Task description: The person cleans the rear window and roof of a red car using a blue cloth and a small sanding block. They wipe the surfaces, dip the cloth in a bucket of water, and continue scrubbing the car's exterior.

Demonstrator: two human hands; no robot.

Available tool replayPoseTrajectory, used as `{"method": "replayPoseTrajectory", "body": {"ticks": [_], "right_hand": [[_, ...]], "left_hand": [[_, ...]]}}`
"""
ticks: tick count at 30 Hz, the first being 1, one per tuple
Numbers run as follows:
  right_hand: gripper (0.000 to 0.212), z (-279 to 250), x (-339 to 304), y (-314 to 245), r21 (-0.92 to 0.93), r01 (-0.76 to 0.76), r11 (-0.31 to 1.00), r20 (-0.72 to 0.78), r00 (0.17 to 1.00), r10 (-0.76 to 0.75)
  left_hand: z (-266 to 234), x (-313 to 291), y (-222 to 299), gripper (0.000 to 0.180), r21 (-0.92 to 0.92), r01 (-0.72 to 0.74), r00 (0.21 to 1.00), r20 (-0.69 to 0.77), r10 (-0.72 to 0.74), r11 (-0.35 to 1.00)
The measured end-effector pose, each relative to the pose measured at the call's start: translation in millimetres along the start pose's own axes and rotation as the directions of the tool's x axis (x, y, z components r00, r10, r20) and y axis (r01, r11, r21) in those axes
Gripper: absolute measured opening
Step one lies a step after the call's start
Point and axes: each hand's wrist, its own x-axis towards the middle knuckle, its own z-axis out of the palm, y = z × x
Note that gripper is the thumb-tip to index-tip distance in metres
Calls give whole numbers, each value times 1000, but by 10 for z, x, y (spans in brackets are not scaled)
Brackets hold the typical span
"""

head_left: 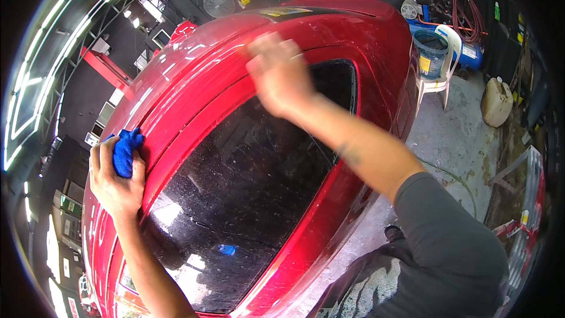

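Observation:
A red car (pixel 194 76) fills the middle of the head view, its roof and side close in front of me. Its dark side window (pixel 247 171) is speckled with pale spots. On the left part of the roof my left hand (pixel 116 185) is closed around a crumpled blue cloth (pixel 125 152). My right hand (pixel 276 76) is over the roof edge above the window, farther forward and to the right. Motion smears its fingers, so I cannot make out whether anything is under or in them.
At the right, a blue bucket (pixel 431 62) rests on a white plastic chair (pixel 436 86). Behind are a blue tank (pixel 469 56) and a coiled hose (pixel 467 17). A beige jerry can (pixel 497 103), a thin hose (pixel 462 182) and a metal frame (pixel 524 200) are nearer.

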Motion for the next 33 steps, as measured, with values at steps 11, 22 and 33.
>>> {"method": "replayPoseTrajectory", "body": {"ticks": [11,22,33], "right_hand": [[18,-257,79,1067,-18,-51,999,-123,991,48],[49,242,-55,-351,343,345,873,-111,938,-327],[39,-109,-34,949,110,56,992,-8,998,-56]], "left_hand": [[19,73,41,39,-23,10,1000,-8,-10,1000],[136,7,-181,38,-104,-93,996,-21,92,990],[178,-61,-269,40,-87,-18,999,27,21,996]]}}
